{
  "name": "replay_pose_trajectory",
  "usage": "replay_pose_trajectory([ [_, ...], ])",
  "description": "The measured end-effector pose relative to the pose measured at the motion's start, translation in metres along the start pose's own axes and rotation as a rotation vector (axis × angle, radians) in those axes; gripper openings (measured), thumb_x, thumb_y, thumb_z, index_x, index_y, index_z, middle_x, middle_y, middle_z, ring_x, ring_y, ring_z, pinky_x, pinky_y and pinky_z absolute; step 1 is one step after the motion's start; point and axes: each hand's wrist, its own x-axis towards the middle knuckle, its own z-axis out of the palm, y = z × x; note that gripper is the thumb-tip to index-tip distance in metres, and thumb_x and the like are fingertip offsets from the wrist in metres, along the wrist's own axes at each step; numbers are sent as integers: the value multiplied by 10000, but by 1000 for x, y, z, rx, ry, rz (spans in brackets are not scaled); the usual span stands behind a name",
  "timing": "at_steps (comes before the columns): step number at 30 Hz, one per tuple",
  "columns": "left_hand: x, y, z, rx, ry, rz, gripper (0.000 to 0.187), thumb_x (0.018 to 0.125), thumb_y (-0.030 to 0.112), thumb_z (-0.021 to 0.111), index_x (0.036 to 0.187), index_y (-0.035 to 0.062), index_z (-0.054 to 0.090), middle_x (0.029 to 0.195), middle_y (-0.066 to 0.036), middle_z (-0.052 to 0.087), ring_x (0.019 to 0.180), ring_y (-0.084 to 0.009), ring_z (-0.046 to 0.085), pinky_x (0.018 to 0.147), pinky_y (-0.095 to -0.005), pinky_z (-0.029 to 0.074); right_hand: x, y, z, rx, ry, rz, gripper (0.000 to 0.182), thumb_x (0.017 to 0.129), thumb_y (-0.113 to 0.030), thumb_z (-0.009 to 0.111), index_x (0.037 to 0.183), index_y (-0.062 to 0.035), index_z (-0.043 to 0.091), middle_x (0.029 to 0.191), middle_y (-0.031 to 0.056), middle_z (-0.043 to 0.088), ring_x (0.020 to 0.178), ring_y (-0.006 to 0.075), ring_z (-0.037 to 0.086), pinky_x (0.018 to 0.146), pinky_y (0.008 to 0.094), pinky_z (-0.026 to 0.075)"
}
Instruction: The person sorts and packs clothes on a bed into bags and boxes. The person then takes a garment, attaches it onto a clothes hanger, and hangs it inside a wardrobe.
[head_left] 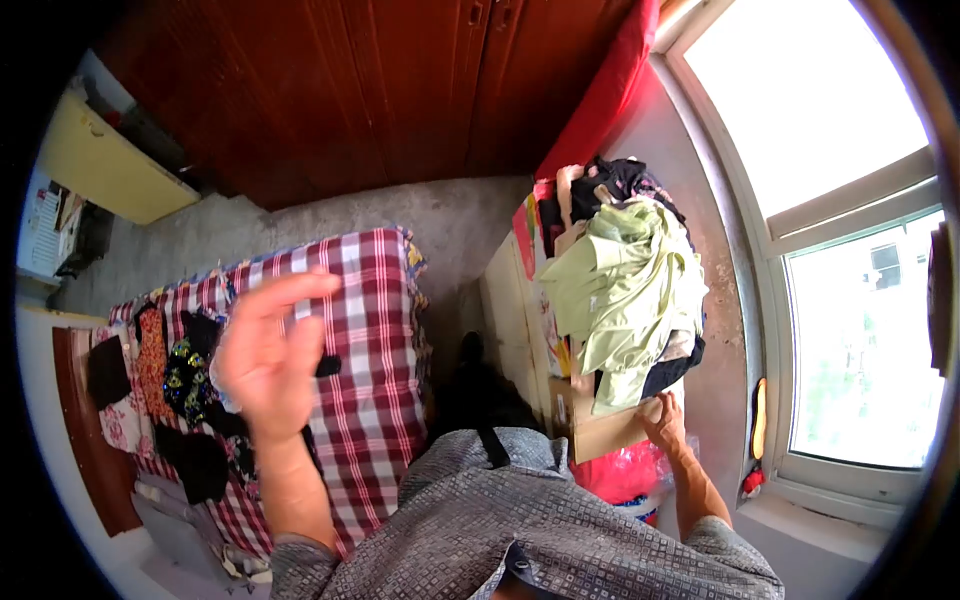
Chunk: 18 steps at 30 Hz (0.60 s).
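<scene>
My left hand [270, 360] is raised above the bed, a little blurred, with thumb and fingers apart and nothing in it. Below it lies a red-and-white checked bedspread [375, 340]. On my right, the fingers of my right hand [662, 422] are closed on the near edge of a cardboard box [605, 425]. Clothes are heaped at this box: a pale green garment [630, 280] hangs over the top, and a dark patterned garment [625, 180] lies at the far end. The pile hides most of the box.
Several folded or loose clothes [190, 460] lie on the bed's left side. Dark red wardrobe doors [420, 90] stand ahead. A window [850, 330] is at the right, with an orange-handled object [760, 420] by its frame. Red plastic wrapping [615, 472] sits beside the box.
</scene>
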Motion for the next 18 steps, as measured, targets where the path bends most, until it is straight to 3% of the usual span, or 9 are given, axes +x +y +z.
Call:
replay_pose_trajectory([
  [2,62,40,-22,213,-208,326,478,1001,378,519,1219,-40,601,1151,-200,679,1150,-363,628,1022,-511,487,0,15,11,-68,64,-1,730,792,-421,784,1356,-25,542,1470,283,455,1352,445,442,1134,477,379],
  [6,145,77,-26,34,-240,670,525,1007,409,464,1292,-15,586,1198,-217,653,1283,-380,511,1056,-547,435,7,55,21,244,158,-18,627,790,-297,825,1300,-9,601,1332,246,586,1223,392,572,1050,427,462],
  [7,164,87,-19,27,-221,698,522,1008,403,467,1306,-10,582,1207,-217,650,1295,-375,498,1061,-548,428,11,48,-4,430,42,236,530,856,-226,775,1295,23,613,1224,184,670,1126,271,632,982,356,498],
  [9,191,90,2,43,-240,726,515,1006,392,470,1310,-10,579,1205,-216,651,1280,-370,503,1052,-543,433,24,42,-39,738,425,302,295,944,-158,686,1166,34,656,984,88,691,825,145,619,716,303,522],
  [11,211,82,26,47,-276,738,509,1005,381,472,1313,-10,576,1204,-214,653,1264,-365,508,1042,-539,438,38,-5,-105,897,684,184,166,1009,-199,619,1023,-38,660,836,8,624,738,83,553,644,247,472],
  [13,228,72,45,31,-311,742,503,1004,371,474,1317,-10,573,1202,-213,654,1248,-360,512,1033,-534,443,47,-101,-183,916,876,90,228,1026,-205,603,1120,-6,660,919,57,658,777,113,591,736,257,486],
  [15,245,63,60,14,-330,751,497,1003,360,476,1321,-10,570,1200,-211,655,1233,-355,517,1023,-530,448,52,-163,-232,921,899,-195,304,1053,-174,533,1269,26,612,1122,142,699,976,213,693,903,363,550],
  [17,257,57,67,7,-340,760,491,1002,350,479,1324,-10,567,1198,-210,657,1217,-350,522,1014,-526,453,56,-223,-275,799,960,-571,331,1062,-141,453,1272,85,571,1123,203,680,931,245,687,851,390,554],
  [18,265,54,69,6,-349,762,489,1001,344,480,1326,-10,566,1198,-209,657,1209,-347,524,1009,-524,455,55,-246,-295,685,990,-664,412,1053,-244,485,1262,102,563,1112,222,674,905,263,680,827,385,547],
])
